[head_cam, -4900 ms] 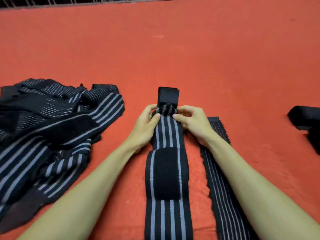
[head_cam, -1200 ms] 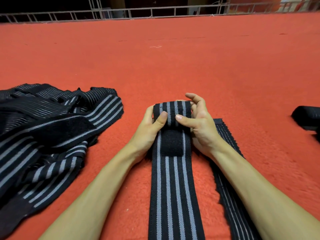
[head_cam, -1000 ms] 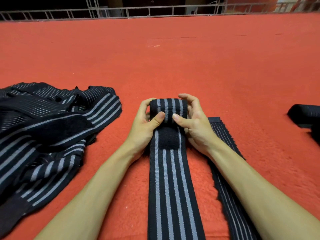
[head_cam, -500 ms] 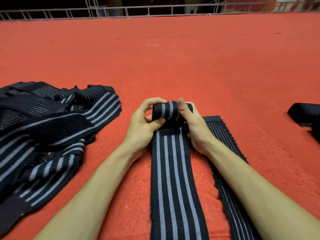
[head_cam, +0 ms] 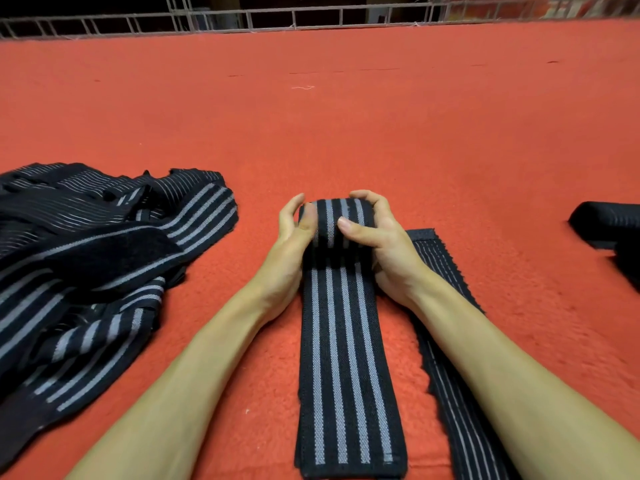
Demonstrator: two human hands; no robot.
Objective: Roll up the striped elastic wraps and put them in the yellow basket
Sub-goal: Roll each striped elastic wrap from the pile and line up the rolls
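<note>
Striped wrap [head_cam: 341, 341]: lying bottom centre, far end rolled.
Left hand [head_cam: 289, 247]: curling fingers round rolled end, thumb on top.
Right hand [head_cam: 384, 240]: gripping it too, fingers curled.

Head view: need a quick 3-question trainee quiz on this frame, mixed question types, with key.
1. True or false: the striped wrap is fully rolled up.
2. What do the left hand and right hand grip? A) the wrap's rolled end B) a pair of scissors C) nothing
3. Fill in: the loose pile of wraps lies on the person's ___ side.

Key: 1 false, a long flat tail still lies unrolled toward the camera; 2 A; 3 left.
</note>
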